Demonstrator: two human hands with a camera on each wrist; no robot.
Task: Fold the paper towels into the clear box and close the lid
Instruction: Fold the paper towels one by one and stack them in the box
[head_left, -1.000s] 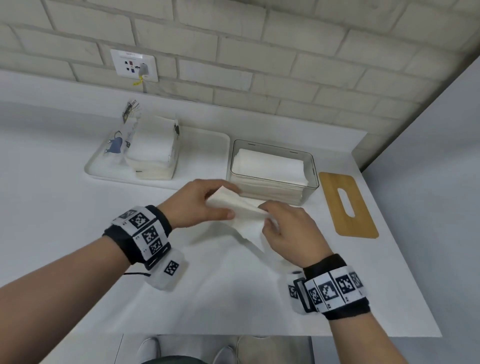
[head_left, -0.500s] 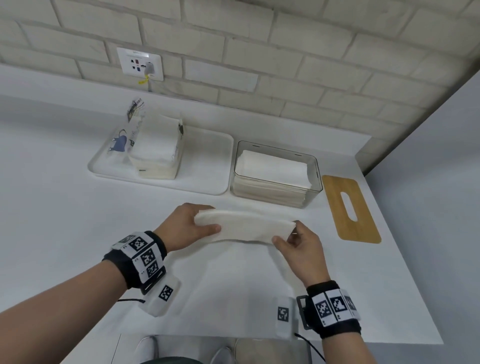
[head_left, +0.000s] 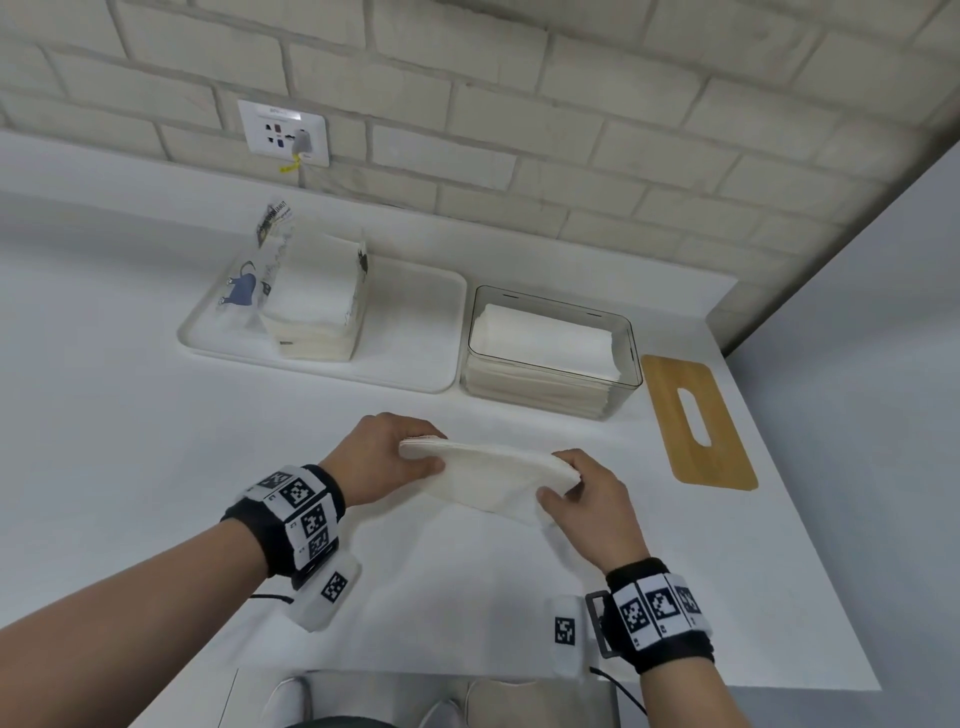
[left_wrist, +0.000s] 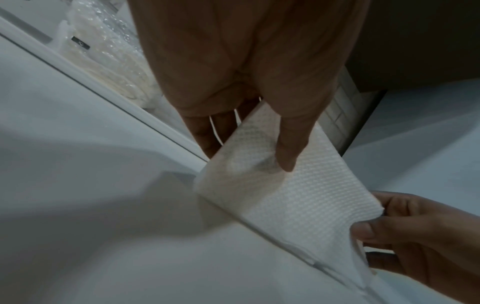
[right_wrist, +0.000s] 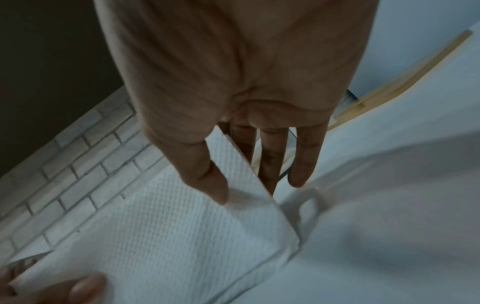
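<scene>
A folded white paper towel hangs stretched between both hands just above the counter. My left hand pinches its left end, thumb on top. My right hand pinches its right end between thumb and fingers. Behind them stands the clear box, open on top and stacked with folded towels. Its wooden lid, with a slot in the middle, lies flat on the counter to the right of the box.
A white tray at the back left carries an opened pack of paper towels. A brick wall with a socket runs behind. The counter's right edge passes close beside the lid; its front edge is near my wrists.
The hands drew apart and spread the bunched towel into a long folded strip. The right hand shifted to the strip's right end and lifted it slightly.
</scene>
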